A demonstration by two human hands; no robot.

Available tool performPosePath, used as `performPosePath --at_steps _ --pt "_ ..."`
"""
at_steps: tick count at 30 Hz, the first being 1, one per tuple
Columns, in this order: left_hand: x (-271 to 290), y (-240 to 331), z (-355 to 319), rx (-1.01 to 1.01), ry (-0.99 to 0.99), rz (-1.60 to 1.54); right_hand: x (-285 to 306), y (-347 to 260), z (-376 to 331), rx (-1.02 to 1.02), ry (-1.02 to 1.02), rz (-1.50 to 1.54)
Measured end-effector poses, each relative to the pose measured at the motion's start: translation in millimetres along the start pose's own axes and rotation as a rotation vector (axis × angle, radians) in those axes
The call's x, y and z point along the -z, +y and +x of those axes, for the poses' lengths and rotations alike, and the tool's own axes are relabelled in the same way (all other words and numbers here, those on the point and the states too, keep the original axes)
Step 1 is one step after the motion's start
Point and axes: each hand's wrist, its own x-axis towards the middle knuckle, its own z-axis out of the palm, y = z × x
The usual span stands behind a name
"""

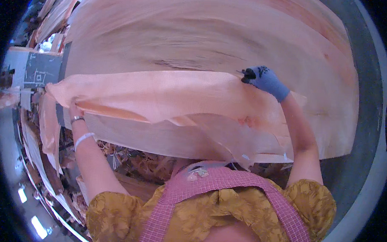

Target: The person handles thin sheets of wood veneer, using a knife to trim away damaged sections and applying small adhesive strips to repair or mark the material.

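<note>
A long, thin strip of pale pinkish wood veneer (173,92) lies across a larger veneer sheet (183,39). My bare left hand (74,105), with bands on its wrist, grips the strip near its left end. There the veneer is lifted and folded over, and it hides most of the fingers. In a blue glove with dark fingertips, my right hand (264,81) is closed at the strip's far edge, towards the right. A thin, pointed blade-like tool (239,72) juts left from its fingers; the rest of it is hidden in the grip.
Torn veneer scraps (147,164) lie heaped below the near edge of the sheet. A grey box-like fixture (42,69) stands at the left, with more loose veneer (50,124) hanging by it. Grey floor (369,84) borders the stack on the right.
</note>
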Motion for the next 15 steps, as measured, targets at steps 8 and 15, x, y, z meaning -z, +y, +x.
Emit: performPosePath --at_steps 8,15 --pt "9 10 -18 -0.383 0.164 0.489 -79 19 35 0.122 0.057 0.083" --pt "-159 -108 -318 -1.117 -0.392 1.491 -82 23 -10 0.012 -0.107 0.393"
